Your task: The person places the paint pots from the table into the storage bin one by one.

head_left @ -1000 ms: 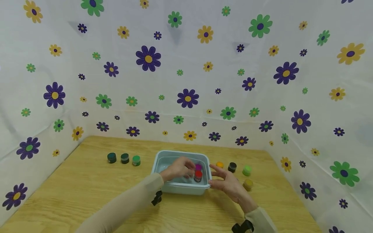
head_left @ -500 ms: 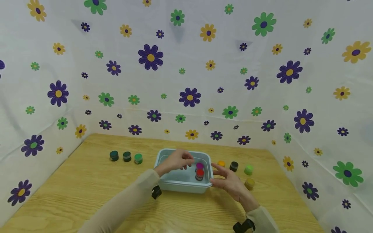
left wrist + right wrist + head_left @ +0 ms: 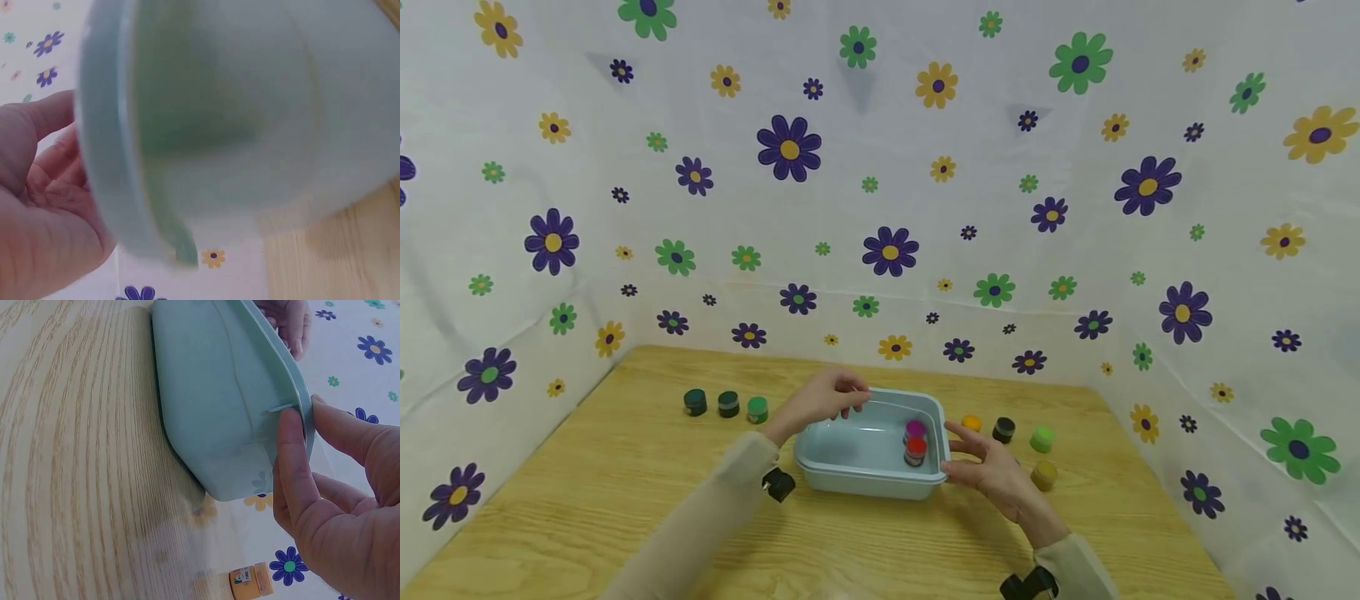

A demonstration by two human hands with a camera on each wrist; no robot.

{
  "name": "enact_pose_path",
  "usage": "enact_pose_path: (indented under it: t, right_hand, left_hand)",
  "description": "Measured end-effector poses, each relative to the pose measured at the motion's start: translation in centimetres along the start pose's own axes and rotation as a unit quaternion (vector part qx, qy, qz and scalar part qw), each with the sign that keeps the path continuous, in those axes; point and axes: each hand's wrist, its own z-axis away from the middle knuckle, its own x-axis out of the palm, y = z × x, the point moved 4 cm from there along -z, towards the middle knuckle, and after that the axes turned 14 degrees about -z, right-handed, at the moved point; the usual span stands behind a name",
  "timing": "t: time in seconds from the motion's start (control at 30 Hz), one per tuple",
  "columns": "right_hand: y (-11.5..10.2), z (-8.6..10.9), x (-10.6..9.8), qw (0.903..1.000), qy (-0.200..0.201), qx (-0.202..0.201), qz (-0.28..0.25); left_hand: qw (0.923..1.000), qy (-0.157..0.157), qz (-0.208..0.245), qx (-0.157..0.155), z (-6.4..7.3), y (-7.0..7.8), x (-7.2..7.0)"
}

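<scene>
A light blue plastic basin [image 3: 868, 483] stands on the table. Inside it, at the right end, are a red-lidded jar [image 3: 915, 452] and a purple-lidded jar [image 3: 914, 430]. My right hand [image 3: 996, 479] grips the basin's right rim; in the right wrist view the index finger [image 3: 290, 447] lies under the rim and the thumb is on its other side. Over the basin's left part hovers my left hand [image 3: 820, 402], its fingers loosely bent with nothing in them. From the left wrist, that hand [image 3: 59, 206] shows partly behind the basin's rim.
Left of the basin stand two dark green jars [image 3: 728, 404] and a brighter green jar [image 3: 757, 409]. To the right are an orange jar [image 3: 250, 581], a black jar [image 3: 1003, 430], a light green jar [image 3: 1042, 439] and a mustard jar [image 3: 1043, 475]. A flowered cloth [image 3: 880, 192] encloses the table.
My left hand has risen from beside the jars in the basin and moved left toward its far-left side. My right hand keeps its hold on the right rim.
</scene>
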Motion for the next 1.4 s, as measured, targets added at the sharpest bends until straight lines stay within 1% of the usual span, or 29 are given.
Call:
enact_pose_path:
  t: [0.1, 0.2, 0.27, 0.43, 0.5, 0.67, 0.8, 0.9, 0.97, 1.03, 1.13, 1.2, 1.3, 1.37, 1.4]
  right_hand:
    - [0.0, 0.0, 0.0, 1.0000, 0.002, 0.001, 0.001]
    - [0.0, 0.0, 0.1, 1.0000, 0.001, 0.003, 0.003]
    - [0.0, 0.0, 0.1, 1.0000, -0.001, 0.004, 0.002]
    - [-0.1, -0.2, 0.2, 1.0000, -0.008, 0.002, 0.005]
    - [-0.2, -0.2, 0.1, 0.9999, -0.006, 0.002, 0.008]
    - [-0.2, -0.1, -0.2, 1.0000, 0.001, 0.001, 0.007]
    - [-0.3, 0.1, -0.1, 1.0000, 0.000, 0.002, 0.003]
    - [-0.3, 0.2, -0.1, 1.0000, -0.002, 0.002, -0.001]
    - [-0.2, 0.2, 0.0, 1.0000, -0.002, 0.002, -0.001]
    - [-0.2, 0.1, 0.0, 1.0000, 0.001, 0.001, -0.001]
    - [-0.1, 0.1, 0.0, 1.0000, 0.003, 0.002, 0.000]
    - [-0.1, 0.1, 0.0, 1.0000, 0.003, 0.003, 0.000]
    - [-0.1, 0.1, -0.1, 1.0000, 0.004, 0.003, -0.001]
    - [-0.1, 0.1, -0.1, 1.0000, 0.004, 0.002, 0.001]
    - [-0.1, 0.1, -0.1, 1.0000, 0.004, 0.002, 0.002]
  left_hand:
    - [0.9999, -0.005, 0.012, 0.003, 0.5, -0.7, -0.6]
    - [0.9997, -0.005, 0.026, -0.002, 0.9, -1.7, -1.1]
    - [0.9992, -0.001, 0.038, -0.013, 1.1, -2.5, -1.5]
    - [0.9949, 0.025, 0.081, -0.055, 1.7, -4.3, -3.1]
    - [0.9939, 0.031, 0.087, -0.060, 1.9, -4.9, -3.8]
    - [0.9953, 0.030, 0.074, -0.055, 2.3, -6.2, -5.1]
    - [0.9958, 0.027, 0.055, -0.068, 2.9, -7.5, -5.9]
    - [0.9949, 0.029, 0.050, -0.083, 3.3, -8.6, -6.4]
    - [0.9945, 0.026, 0.055, -0.085, 3.5, -9.2, -6.6]
    - [0.9928, 0.034, 0.062, -0.097, 3.7, -9.8, -6.8]
    - [0.9916, 0.041, 0.059, -0.107, 4.0, -10.5, -6.9]
    - [0.9904, 0.053, 0.041, -0.121, 4.1, -11.0, -7.0]
    - [0.9891, 0.064, 0.004, -0.133, 4.2, -11.7, -7.1]
    - [0.9876, 0.072, -0.022, -0.138, 4.2, -12.1, -7.2]
    - [0.9879, 0.072, -0.031, -0.134, 4.2, -12.2, -7.3]
